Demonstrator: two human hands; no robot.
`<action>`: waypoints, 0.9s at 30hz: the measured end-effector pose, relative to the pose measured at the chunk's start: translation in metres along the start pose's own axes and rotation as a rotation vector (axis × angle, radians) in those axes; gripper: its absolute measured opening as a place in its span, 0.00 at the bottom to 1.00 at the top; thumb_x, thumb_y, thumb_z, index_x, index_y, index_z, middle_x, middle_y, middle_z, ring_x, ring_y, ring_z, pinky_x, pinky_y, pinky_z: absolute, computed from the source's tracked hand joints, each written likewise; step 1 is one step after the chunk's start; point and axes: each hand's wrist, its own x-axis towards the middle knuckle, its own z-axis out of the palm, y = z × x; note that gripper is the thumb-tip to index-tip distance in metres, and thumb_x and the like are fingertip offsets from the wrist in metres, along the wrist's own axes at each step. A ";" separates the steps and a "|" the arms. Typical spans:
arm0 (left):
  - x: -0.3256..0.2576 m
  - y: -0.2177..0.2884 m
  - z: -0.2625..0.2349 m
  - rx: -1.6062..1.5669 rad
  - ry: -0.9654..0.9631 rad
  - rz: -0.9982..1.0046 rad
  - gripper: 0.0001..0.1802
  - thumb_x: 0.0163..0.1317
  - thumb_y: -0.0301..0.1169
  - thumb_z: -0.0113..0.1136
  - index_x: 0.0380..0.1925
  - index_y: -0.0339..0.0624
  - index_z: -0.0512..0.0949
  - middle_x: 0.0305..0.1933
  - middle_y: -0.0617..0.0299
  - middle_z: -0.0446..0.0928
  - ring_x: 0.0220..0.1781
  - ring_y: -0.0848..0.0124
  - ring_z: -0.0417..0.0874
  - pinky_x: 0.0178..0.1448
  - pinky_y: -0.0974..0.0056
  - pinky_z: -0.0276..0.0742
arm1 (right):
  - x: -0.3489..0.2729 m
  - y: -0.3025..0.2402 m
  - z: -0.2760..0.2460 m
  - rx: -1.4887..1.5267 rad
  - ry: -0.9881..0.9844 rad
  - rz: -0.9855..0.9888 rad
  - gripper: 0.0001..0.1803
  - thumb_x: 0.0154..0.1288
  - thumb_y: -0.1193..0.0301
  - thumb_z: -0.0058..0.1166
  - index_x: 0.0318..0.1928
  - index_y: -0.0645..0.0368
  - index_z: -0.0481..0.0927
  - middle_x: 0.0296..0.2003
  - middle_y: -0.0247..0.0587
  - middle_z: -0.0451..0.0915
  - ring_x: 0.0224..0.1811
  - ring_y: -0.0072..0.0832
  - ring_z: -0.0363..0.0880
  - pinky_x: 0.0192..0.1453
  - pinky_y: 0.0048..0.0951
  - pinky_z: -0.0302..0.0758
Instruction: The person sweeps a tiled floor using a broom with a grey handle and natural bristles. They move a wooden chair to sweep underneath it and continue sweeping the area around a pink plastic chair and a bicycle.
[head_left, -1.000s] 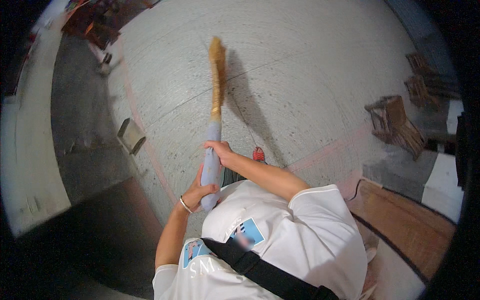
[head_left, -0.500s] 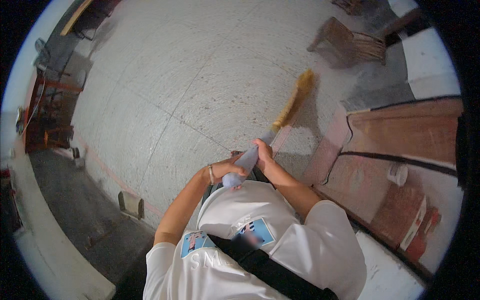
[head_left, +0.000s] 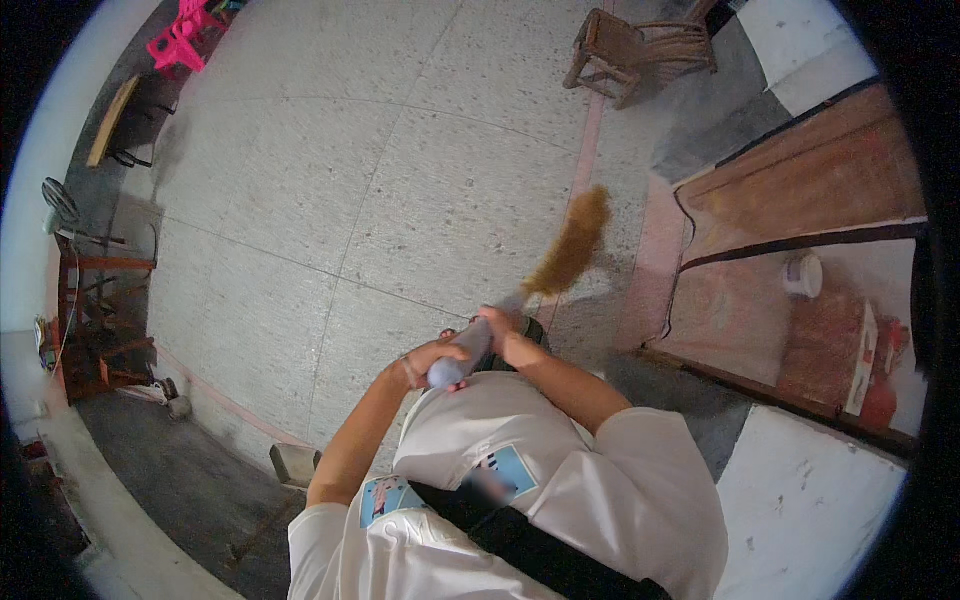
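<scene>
A broom with yellow-brown bristles (head_left: 572, 245) slants away from my body toward the far right, its head over the speckled grey floor. Its thick handle (head_left: 462, 352) is pale bluish grey. Near the handle's top end, my left hand (head_left: 432, 362) is closed around it, close to my white shirt. My right hand (head_left: 500, 327) grips the same handle lower down, nearer the bristles. Parts of the fingers of both hands are hidden behind the handle.
A brown wooden chair (head_left: 640, 50) stands at the far right. To the right is a doorway with brown screen panels (head_left: 800, 175), a white bucket (head_left: 803, 274) behind. Along the left are wooden furniture (head_left: 108, 265), a fan (head_left: 60, 200) and pink plastic chairs (head_left: 185, 38). A dustpan-like object (head_left: 295, 465) sits lower left.
The broom head has swung closer to me and slightly left, its bristles now showing broader. Both hands keep their hold on the handle. The whole view has shifted, bringing pink chairs into sight.
</scene>
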 end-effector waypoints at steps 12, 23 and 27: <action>-0.244 0.023 0.140 1.379 0.845 1.665 0.18 0.55 0.37 0.51 0.42 0.36 0.71 0.47 0.48 0.69 0.50 0.59 0.70 0.52 0.58 0.67 | -0.104 -0.040 0.162 -0.218 -0.535 -0.066 0.13 0.48 0.70 0.53 0.36 0.62 0.71 0.28 0.43 0.74 0.27 0.28 0.74 0.29 0.30 0.72; -0.277 0.045 0.209 0.647 -0.279 3.097 0.14 0.56 0.30 0.51 0.42 0.35 0.71 0.45 0.54 0.73 0.50 0.60 0.69 0.56 0.57 0.62 | -0.174 -0.072 0.010 -0.107 -0.142 -0.265 0.16 0.48 0.69 0.53 0.38 0.62 0.70 0.25 0.42 0.74 0.28 0.30 0.76 0.29 0.33 0.74; -0.293 0.029 0.199 0.845 -0.421 2.722 0.13 0.56 0.29 0.51 0.40 0.34 0.71 0.43 0.53 0.72 0.50 0.61 0.68 0.55 0.58 0.63 | -0.156 -0.099 -0.044 -0.423 0.028 -0.330 0.12 0.47 0.67 0.53 0.32 0.60 0.72 0.22 0.40 0.74 0.22 0.30 0.74 0.24 0.33 0.71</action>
